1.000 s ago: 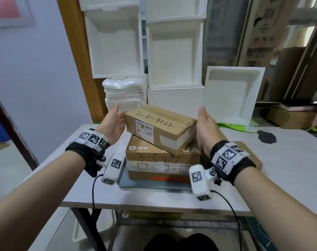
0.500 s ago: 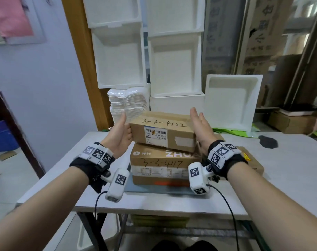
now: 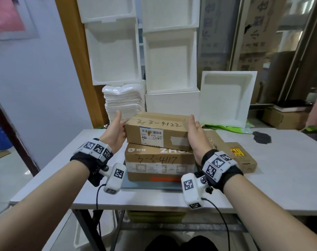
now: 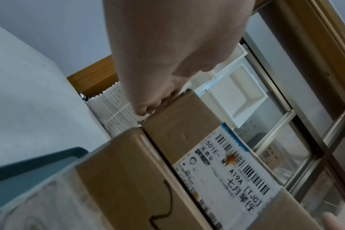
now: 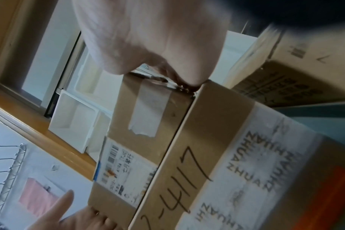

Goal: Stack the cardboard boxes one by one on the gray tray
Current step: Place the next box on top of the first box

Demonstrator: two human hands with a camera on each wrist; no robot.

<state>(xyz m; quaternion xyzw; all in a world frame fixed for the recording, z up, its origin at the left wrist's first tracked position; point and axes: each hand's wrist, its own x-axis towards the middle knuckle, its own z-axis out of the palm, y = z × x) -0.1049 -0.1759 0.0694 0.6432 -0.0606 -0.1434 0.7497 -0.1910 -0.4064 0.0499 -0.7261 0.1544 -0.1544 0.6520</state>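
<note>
The cardboard box marked 3-3-4122 (image 3: 157, 130) lies level on top of the larger box marked 3-3-4117 (image 3: 159, 163), which stands on the gray tray (image 3: 150, 185). My left hand (image 3: 116, 132) presses flat against the top box's left end, thumb up. My right hand (image 3: 194, 132) presses its right end with straight fingers. The left wrist view shows the left hand (image 4: 158, 77) at the top box's (image 4: 187, 132) corner, above the tray's rim (image 4: 29, 168). In the right wrist view the right hand (image 5: 158, 38) meets the top box (image 5: 144, 124) over the lower box (image 5: 217, 147).
Another cardboard box (image 3: 240, 156) with a red and yellow label lies on the white table (image 3: 280, 178) right of the stack, and a flat box (image 3: 215, 140) sits behind my right wrist. White foam trays (image 3: 226, 98) and a stack of white packets (image 3: 123, 100) line the back.
The top box was tilted and skewed between my hands; it has turned square and come down level onto the lower box. Both hands stay at its ends.
</note>
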